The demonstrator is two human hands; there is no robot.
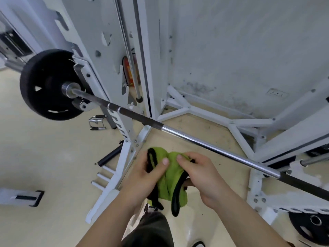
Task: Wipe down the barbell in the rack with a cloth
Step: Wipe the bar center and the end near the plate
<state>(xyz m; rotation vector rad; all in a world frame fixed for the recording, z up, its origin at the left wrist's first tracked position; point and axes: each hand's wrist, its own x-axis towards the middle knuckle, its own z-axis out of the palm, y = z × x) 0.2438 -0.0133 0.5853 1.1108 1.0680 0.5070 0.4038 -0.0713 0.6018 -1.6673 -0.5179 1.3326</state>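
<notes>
Lime-green fabric, soft and bunched, edged with a black binding: that's the cloth (170, 177), and both hands are on it. The left hand (147, 177) pinches the left side, thumb flat across the top folds and fingers curled underneath. The right hand (201, 173) grips the other side the same way, its thumb tip just beside the left one. The cloth hangs in loose wrinkles between them, with a loop of black trim dangling below. It sits on the near side of the barbell (195, 139) and is not touching it. The bar runs diagonally across the view, resting in the white rack (99, 32). Its middle stretch is smooth, bright chrome, and darker, rougher-looking bands show toward each end. At the far left end a thick chrome sleeve carries a round black weight plate (44, 82) with a matte face and cut-out slots. The rack is painted steel, angular, with notched uprights and bolted braces. A metal cable handle (97, 123) with black grips lies on the pale, glossy floor (44, 157). Another black plate (309, 227) shows at the lower right. Behind it all, the wall (249, 50) is scuffed and off-white.
</notes>
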